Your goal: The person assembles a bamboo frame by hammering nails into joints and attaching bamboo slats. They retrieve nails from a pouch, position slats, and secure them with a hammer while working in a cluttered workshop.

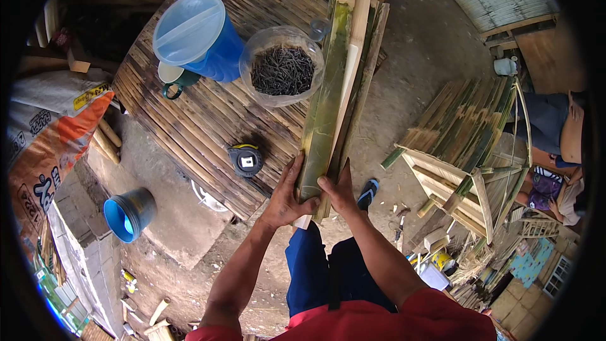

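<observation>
Between both hands I grip a bundle of split bamboo slats, some green-skinned, some showing pale inner wood. My left hand wraps the near end from the left, thumb across the front. From the right side, my right hand clasps the same end with its thumb pressed on the slats. The bundle points away from me, over the right edge of a bamboo-slat table. Left of my left hand, a black and yellow tape measure lies on the table. A clear bowl of dark nails stands beside the bundle.
A blue lidded pitcher and a dark green mug stand on the table. On the floor, a blue bucket is at left. To the right is a slatted bamboo frame, with another person beyond it.
</observation>
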A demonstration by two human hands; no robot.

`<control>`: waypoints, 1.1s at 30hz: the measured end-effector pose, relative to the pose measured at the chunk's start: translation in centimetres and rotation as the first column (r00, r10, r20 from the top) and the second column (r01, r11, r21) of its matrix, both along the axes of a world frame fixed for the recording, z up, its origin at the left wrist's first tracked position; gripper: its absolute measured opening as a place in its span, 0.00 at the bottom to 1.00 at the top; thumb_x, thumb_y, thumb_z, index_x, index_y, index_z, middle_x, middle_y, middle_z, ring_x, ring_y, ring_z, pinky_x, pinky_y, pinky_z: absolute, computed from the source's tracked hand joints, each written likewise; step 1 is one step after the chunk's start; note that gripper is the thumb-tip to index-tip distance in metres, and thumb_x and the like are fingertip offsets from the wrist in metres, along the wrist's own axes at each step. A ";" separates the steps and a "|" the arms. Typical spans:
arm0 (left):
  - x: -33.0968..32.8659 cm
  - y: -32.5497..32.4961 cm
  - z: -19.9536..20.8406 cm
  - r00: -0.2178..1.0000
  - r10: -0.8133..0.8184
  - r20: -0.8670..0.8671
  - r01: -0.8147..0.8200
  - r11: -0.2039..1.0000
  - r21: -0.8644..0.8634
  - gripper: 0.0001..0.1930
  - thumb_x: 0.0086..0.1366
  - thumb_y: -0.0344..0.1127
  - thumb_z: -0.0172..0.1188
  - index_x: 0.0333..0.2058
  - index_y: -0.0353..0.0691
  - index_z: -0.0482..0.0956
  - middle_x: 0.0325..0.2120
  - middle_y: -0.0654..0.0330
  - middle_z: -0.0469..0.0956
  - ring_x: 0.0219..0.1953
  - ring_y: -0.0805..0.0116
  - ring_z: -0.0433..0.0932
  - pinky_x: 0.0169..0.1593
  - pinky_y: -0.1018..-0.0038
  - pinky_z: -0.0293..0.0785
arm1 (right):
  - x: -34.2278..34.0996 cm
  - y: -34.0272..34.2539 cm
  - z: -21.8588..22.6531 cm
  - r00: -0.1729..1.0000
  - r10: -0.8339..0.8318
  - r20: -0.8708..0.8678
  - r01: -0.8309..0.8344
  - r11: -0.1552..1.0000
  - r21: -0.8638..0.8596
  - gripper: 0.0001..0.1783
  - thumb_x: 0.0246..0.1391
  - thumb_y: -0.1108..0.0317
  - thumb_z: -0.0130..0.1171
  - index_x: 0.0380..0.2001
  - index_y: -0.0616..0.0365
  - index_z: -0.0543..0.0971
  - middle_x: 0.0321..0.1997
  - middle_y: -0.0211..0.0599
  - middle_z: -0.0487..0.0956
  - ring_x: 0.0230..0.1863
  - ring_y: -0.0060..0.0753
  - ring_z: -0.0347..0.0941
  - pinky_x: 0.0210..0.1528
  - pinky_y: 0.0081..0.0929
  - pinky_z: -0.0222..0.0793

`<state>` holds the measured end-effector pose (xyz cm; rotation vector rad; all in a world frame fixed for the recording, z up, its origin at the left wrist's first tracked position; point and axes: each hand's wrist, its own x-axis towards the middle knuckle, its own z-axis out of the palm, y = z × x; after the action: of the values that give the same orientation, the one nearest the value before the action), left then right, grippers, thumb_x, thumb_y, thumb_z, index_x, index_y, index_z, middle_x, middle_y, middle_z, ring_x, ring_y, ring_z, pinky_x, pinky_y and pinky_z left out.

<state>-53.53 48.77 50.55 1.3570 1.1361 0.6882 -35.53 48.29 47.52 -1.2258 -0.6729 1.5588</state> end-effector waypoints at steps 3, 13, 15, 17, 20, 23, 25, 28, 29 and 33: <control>-1.9 0.9 0.1 1.000 0.014 -0.025 -0.014 1.000 -0.015 0.59 0.46 0.38 0.74 0.74 0.41 0.48 0.70 0.41 0.55 0.72 0.43 0.56 0.73 0.58 0.55 | -1.8 0.6 -0.3 0.999 0.004 -0.034 -0.004 1.000 -0.013 0.56 0.47 0.57 0.75 0.70 0.62 0.51 0.64 0.45 0.67 0.64 0.38 0.66 0.66 0.36 0.64; -5.3 2.8 0.8 0.996 0.088 -0.027 -0.089 0.995 -0.033 0.54 0.45 0.33 0.74 0.72 0.38 0.56 0.67 0.44 0.62 0.70 0.50 0.62 0.71 0.62 0.59 | -4.5 3.5 1.0 0.988 0.148 0.045 -0.145 0.987 -0.063 0.53 0.49 0.50 0.75 0.68 0.60 0.57 0.61 0.42 0.70 0.63 0.36 0.67 0.66 0.37 0.62; -5.5 3.3 1.0 0.993 0.100 -0.065 -0.101 0.995 -0.018 0.54 0.46 0.33 0.74 0.72 0.38 0.55 0.67 0.43 0.61 0.70 0.48 0.62 0.70 0.62 0.61 | -3.4 4.6 0.8 0.946 0.289 0.146 -0.284 0.957 -0.059 0.47 0.50 0.52 0.75 0.65 0.62 0.63 0.61 0.49 0.72 0.62 0.40 0.69 0.63 0.38 0.65; -5.3 3.7 1.5 0.982 0.093 -0.166 -0.096 0.995 -0.013 0.54 0.46 0.32 0.73 0.72 0.39 0.54 0.68 0.41 0.59 0.70 0.45 0.62 0.70 0.61 0.62 | -2.4 5.5 0.3 0.845 0.373 0.383 -0.389 0.921 -0.039 0.47 0.50 0.48 0.75 0.64 0.68 0.67 0.58 0.59 0.73 0.59 0.48 0.71 0.60 0.41 0.68; -4.3 3.7 2.9 0.925 0.082 -0.372 -0.050 0.994 0.095 0.53 0.49 0.33 0.71 0.73 0.39 0.53 0.69 0.37 0.55 0.69 0.39 0.61 0.70 0.59 0.63 | -1.9 6.1 -0.5 0.735 0.124 0.666 -0.172 0.985 0.007 0.50 0.53 0.43 0.71 0.66 0.69 0.64 0.55 0.52 0.73 0.58 0.47 0.70 0.62 0.42 0.65; -2.5 3.0 4.3 0.783 0.088 -0.616 0.055 0.976 0.210 0.50 0.52 0.40 0.70 0.73 0.42 0.54 0.70 0.36 0.51 0.70 0.34 0.56 0.71 0.52 0.59 | -2.2 6.2 -1.1 0.616 -0.029 0.787 -0.083 0.991 0.102 0.51 0.58 0.41 0.65 0.68 0.70 0.59 0.60 0.58 0.66 0.62 0.57 0.65 0.66 0.47 0.61; -1.2 2.5 4.7 0.669 0.113 -0.735 0.106 0.964 0.245 0.50 0.53 0.46 0.71 0.73 0.44 0.56 0.71 0.38 0.51 0.73 0.36 0.51 0.71 0.45 0.55 | -2.6 6.2 -1.2 0.567 0.048 0.823 -0.126 0.992 0.029 0.48 0.63 0.43 0.61 0.70 0.69 0.57 0.64 0.62 0.61 0.66 0.60 0.59 0.69 0.48 0.58; 0.5 2.6 4.3 0.596 0.162 -0.786 0.164 0.934 0.317 0.49 0.54 0.47 0.70 0.72 0.47 0.57 0.72 0.42 0.51 0.74 0.36 0.48 0.71 0.42 0.52 | -3.1 6.2 -1.1 0.684 -0.087 0.725 0.044 0.996 0.077 0.45 0.63 0.47 0.61 0.69 0.70 0.58 0.64 0.64 0.61 0.65 0.64 0.59 0.66 0.51 0.61; 1.0 2.8 4.0 0.614 0.147 -0.775 0.163 0.937 0.307 0.47 0.56 0.48 0.68 0.72 0.49 0.58 0.73 0.46 0.51 0.74 0.36 0.46 0.71 0.40 0.50 | -3.2 6.3 -1.1 0.683 -0.044 0.729 0.002 0.998 0.059 0.44 0.65 0.46 0.59 0.69 0.69 0.58 0.65 0.64 0.61 0.66 0.63 0.59 0.67 0.50 0.59; 1.6 3.1 3.3 0.540 0.117 -0.834 0.215 0.938 0.271 0.45 0.59 0.49 0.66 0.73 0.48 0.57 0.73 0.46 0.50 0.74 0.36 0.46 0.72 0.41 0.48 | -2.6 6.0 -1.5 0.715 -0.070 0.696 -0.036 0.990 0.137 0.41 0.68 0.46 0.54 0.70 0.66 0.58 0.67 0.63 0.63 0.67 0.58 0.61 0.69 0.47 0.58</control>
<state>-51.93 51.88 53.82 2.1408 1.7831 0.1216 -38.12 54.29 45.99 -1.7180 -1.2316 0.9610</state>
